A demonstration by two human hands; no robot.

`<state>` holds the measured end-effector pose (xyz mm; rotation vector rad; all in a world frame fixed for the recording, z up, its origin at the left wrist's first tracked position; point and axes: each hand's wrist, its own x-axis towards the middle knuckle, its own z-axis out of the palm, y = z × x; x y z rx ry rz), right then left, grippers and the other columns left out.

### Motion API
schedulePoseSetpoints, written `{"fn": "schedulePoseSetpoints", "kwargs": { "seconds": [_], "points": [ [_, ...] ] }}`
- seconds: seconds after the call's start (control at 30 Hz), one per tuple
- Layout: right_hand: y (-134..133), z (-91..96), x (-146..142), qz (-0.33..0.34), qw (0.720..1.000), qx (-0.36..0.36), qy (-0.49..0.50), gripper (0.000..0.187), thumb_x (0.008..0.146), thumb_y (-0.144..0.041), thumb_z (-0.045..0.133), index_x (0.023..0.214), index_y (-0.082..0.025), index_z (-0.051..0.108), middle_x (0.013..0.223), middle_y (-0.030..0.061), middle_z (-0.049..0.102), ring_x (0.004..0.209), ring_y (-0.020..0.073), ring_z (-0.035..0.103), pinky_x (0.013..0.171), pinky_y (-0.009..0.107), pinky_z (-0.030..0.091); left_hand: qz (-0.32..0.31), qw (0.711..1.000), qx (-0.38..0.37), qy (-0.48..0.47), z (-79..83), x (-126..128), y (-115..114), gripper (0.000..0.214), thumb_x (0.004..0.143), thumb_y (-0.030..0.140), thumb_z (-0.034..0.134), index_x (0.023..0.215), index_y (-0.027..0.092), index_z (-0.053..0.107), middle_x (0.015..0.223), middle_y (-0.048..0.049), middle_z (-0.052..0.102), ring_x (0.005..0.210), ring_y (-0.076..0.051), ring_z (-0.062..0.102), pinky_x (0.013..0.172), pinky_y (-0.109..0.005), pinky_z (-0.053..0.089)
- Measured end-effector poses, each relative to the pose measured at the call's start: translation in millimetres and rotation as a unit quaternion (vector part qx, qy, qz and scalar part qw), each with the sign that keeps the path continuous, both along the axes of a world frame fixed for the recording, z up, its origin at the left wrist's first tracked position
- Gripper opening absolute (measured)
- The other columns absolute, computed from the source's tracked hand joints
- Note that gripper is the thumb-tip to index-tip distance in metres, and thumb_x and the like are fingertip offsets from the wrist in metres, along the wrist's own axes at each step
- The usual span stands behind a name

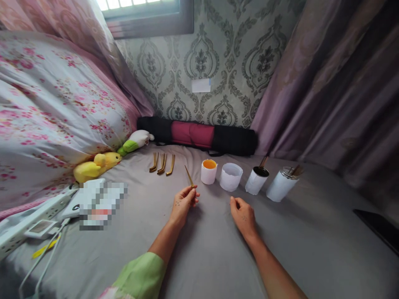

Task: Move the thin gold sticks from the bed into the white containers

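Note:
My left hand point(185, 200) pinches a slim gold-coloured stick point(189, 176) near its lower end; the stick leans up and away to the left. My right hand point(243, 214) rests curled on the grey sheet, with nothing showing in its closed fingers. Beyond the hands stand a white-wrapped cup with an orange inside point(208, 174) and a wider whitish tub point(231, 177). To their right are a white-wrapped tin point(256, 182) and a white-wrapped jar point(280, 187), both with brownish sticks poking out. Several bent gold-coloured sticks point(161, 165) lie in small groups left of the held one.
A black and maroon roll bag point(193, 135) lies along the wall. At left are a yellow plush toy point(98, 165), a green and white plush toy point(137, 140), a power strip point(37, 220) with cables and a blurred-out object point(102, 205). A dark flat object point(378, 228) is at right.

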<state>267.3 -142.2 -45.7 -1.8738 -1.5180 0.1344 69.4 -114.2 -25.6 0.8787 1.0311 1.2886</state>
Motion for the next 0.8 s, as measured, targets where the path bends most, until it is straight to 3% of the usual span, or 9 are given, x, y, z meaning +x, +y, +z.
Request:
{"fn": "schedulePoseSetpoints", "kwargs": {
  "seconds": [0.3, 0.8],
  "points": [
    [0, -1.2, 0, 0.007, 1.000, -0.004, 0.017, 0.040, 0.080, -0.043, 0.032, 0.060, -0.018, 0.056, 0.053, 0.0026, 0.056, 0.048, 0.0108, 0.045, 0.049, 0.022, 0.026, -0.015, 0.998, 0.030, 0.046, 2.6, 15, -28, 0.046, 0.070, 0.042, 0.053, 0.105, 0.012, 0.053, 0.067, -0.0025, 0.057, 0.049, -0.006, 0.048, 0.043, -0.017, 0.034],
    [-1, 1.0, 0, 0.015, 0.999, -0.002, 0.046, 0.040, 0.079, -0.043, 0.033, 0.061, -0.018, 0.058, 0.057, 0.0035, 0.059, 0.051, 0.0115, 0.048, 0.051, 0.022, 0.029, -0.046, 0.987, 0.076, 0.131, 13.3, 36, -50, 0.037, 0.075, 0.034, 0.049, 0.103, 0.012, 0.056, 0.066, -0.0021, 0.055, 0.054, -0.007, 0.046, 0.048, -0.019, 0.036]
  ]
}}
